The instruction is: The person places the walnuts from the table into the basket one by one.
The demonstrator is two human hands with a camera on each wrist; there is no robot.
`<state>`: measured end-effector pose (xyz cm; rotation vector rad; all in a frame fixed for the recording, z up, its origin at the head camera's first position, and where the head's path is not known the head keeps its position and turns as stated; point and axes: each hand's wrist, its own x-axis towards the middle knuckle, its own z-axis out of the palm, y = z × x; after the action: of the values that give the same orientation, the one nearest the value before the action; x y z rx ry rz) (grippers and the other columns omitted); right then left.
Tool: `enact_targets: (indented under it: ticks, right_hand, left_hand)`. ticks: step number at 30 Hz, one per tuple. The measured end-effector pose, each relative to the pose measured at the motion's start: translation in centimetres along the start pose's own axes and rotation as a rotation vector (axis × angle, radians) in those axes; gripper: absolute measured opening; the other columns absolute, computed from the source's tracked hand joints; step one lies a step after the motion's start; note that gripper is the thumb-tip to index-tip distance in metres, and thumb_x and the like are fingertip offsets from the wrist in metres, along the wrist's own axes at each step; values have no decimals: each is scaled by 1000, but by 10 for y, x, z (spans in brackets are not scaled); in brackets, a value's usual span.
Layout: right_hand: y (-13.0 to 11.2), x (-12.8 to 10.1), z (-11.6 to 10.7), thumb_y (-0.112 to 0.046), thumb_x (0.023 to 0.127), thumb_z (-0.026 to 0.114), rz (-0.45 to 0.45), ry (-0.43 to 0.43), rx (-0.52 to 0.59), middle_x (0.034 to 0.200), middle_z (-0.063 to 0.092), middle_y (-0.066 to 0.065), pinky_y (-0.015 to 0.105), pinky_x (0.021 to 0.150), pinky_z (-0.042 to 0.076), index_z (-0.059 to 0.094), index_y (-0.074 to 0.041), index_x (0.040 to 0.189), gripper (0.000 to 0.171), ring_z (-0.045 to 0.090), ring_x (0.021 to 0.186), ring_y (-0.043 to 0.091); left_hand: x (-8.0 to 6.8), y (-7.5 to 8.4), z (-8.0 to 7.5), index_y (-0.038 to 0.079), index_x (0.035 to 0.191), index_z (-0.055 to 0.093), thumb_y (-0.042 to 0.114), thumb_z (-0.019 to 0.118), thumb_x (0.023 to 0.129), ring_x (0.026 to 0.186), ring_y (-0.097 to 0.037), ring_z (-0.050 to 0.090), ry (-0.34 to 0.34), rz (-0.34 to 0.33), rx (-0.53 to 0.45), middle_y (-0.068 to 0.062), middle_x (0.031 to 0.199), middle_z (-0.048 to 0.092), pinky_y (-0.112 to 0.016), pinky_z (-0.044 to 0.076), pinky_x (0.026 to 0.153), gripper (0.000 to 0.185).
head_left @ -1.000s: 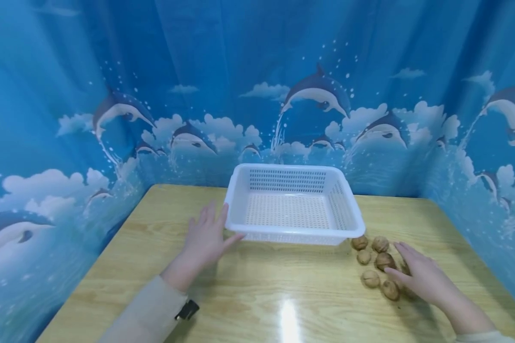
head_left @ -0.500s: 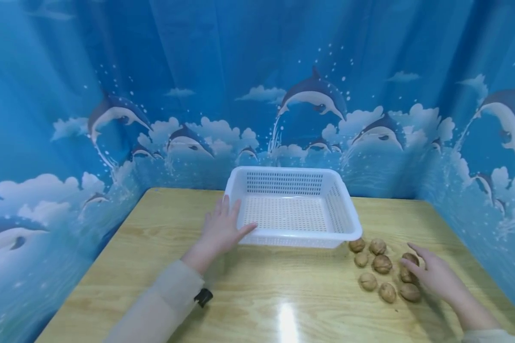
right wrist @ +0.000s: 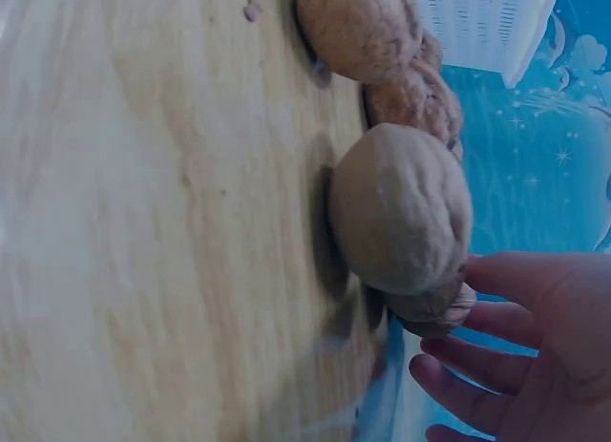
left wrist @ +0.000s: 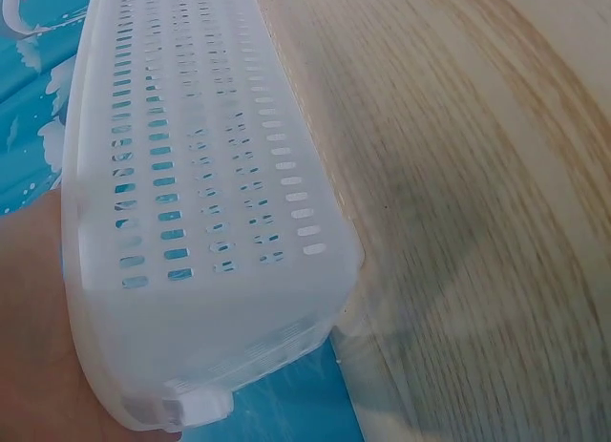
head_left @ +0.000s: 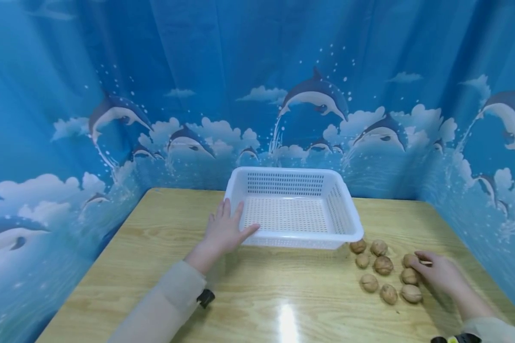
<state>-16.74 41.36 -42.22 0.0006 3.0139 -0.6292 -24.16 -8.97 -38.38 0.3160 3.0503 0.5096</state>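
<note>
Head view: the left hand (head_left: 224, 232) rests flat-fingered against the empty white basket (head_left: 345, 213); the right hand (head_left: 438, 274) curls round one walnut (head_left: 410, 260) among eight, none yet basketed.

Left wrist: palm meets basket wall.

Right wrist: fingers touch a walnut.

Head overlooks table; wrists close: basket (left wrist: 191, 222), blurry walnuts (right wrist: 401, 208).
</note>
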Motion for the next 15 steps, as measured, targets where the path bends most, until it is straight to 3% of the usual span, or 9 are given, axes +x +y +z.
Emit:
enact_targets:
  ticks: [9, 15]
  right_hand:
    - [3, 5, 2, -38, 94, 54, 18, -7, 49, 115, 51, 39, 56, 76, 45, 46, 18, 123, 64, 50, 100, 53]
    - [2, 0, 3, -37, 94, 53, 38, 58, 134, 120, 47, 40, 54, 77, 47, 45, 17, 124, 63, 51, 102, 52]
  left_hand:
    - [-1, 1, -1, 18, 151, 16, 72, 38, 84, 140, -38, -2, 11, -7, -2, -20, 154, 0, -60, 10, 107, 88]
    - [-1, 1, 3, 18, 150, 18, 70, 39, 85, 140, -37, -2, 28, -5, 19, -20, 154, 1, -60, 11, 108, 86]
